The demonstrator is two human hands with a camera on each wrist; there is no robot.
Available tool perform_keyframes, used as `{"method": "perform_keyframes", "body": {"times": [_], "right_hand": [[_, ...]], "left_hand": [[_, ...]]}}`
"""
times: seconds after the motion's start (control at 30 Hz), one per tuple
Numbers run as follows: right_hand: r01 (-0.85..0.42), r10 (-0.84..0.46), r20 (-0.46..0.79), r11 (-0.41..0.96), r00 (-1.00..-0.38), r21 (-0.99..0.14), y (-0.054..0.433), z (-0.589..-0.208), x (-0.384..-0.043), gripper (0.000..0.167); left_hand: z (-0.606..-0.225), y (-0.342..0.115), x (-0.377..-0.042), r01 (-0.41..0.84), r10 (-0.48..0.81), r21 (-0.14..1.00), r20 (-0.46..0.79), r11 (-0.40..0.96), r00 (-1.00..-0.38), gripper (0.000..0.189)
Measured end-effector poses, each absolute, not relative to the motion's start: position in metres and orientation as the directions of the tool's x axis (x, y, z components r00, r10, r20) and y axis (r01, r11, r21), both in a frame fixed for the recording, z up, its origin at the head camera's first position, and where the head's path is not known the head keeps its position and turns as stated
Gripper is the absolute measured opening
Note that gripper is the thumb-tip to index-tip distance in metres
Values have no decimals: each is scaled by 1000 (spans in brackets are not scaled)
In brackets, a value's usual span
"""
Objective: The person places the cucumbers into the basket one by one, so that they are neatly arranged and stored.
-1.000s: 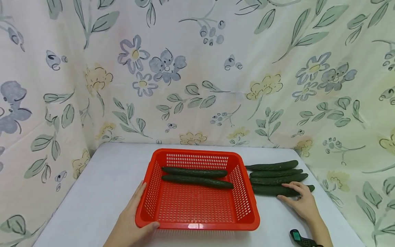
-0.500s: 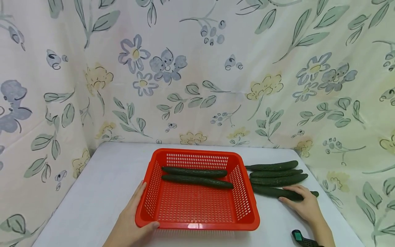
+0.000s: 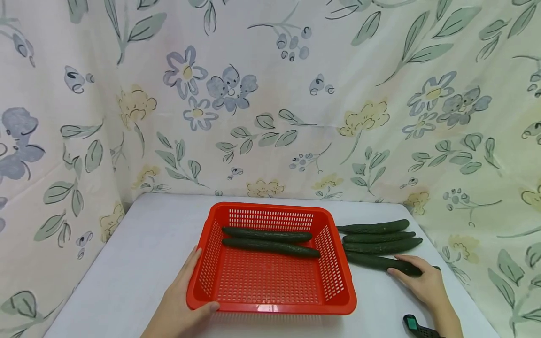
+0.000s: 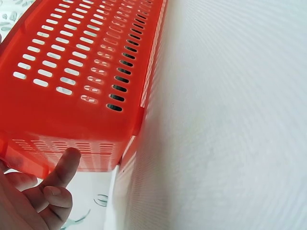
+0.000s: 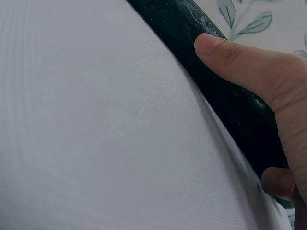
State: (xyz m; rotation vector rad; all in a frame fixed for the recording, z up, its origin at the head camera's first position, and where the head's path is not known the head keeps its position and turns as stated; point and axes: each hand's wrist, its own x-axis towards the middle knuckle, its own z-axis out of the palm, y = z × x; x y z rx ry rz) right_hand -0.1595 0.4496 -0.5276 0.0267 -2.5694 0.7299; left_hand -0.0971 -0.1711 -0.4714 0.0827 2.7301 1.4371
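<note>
A red plastic basket [image 3: 270, 308] with slotted walls stands mid-table. My left hand [image 3: 175, 303] holds its near left corner, thumb on the front rim, fingers along the left side; the left wrist view shows bent fingertips [image 4: 71, 155] against the basket wall. Inside lie two dark green cucumbers, a back one [image 3: 266, 234] and a front one [image 3: 272, 248], side by side. To the right of the basket my right hand [image 3: 422, 284] grips another cucumber [image 3: 372, 261] near its right end. In the right wrist view, the thumb and fingers straddle this cucumber [image 5: 235, 120].
Behind the gripped cucumber lie three more: a far one [image 3: 376, 227], a middle one [image 3: 376, 238] and a near one [image 3: 384, 247]. The white table [image 3: 139, 253] meets a floral curtain [image 3: 270, 159] at the back and sides. A black device [image 3: 418, 327] is on the right wrist.
My right hand has moved slightly right and nearer, and the cucumber's right end has come with it, turning away from the other cucumbers. The left hand and basket stay put.
</note>
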Motion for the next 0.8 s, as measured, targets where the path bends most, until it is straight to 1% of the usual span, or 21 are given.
{"method": "perform_keyframes", "body": {"times": [0.07,0.13,0.3,0.47,0.67,0.8], "right_hand": [[-100,127,420,872,-898,-478,449,-526,-159,46],[-89,133,403,869,-906,-487,449,-525,-158,45],[-161,64,369,822,-927,-546,454,-522,-156,40],[-156,47,316,796,-948,-585,461,-521,-154,41],[-163,55,320,770,-946,-616,461,-524,-157,39],[-160,64,323,768,-944,-620,460,-527,-157,39]], "left_hand": [[-471,-170,-98,21,72,827,-23,562,-997,119],[-472,-170,-98,19,70,828,-25,560,-997,119],[-473,-170,-99,7,66,832,-35,554,-997,119],[-475,-169,-99,9,68,842,-33,540,-997,118],[-477,-170,-98,12,66,841,-28,541,-997,117],[-477,-171,-99,15,72,835,-30,551,-997,121]]}}
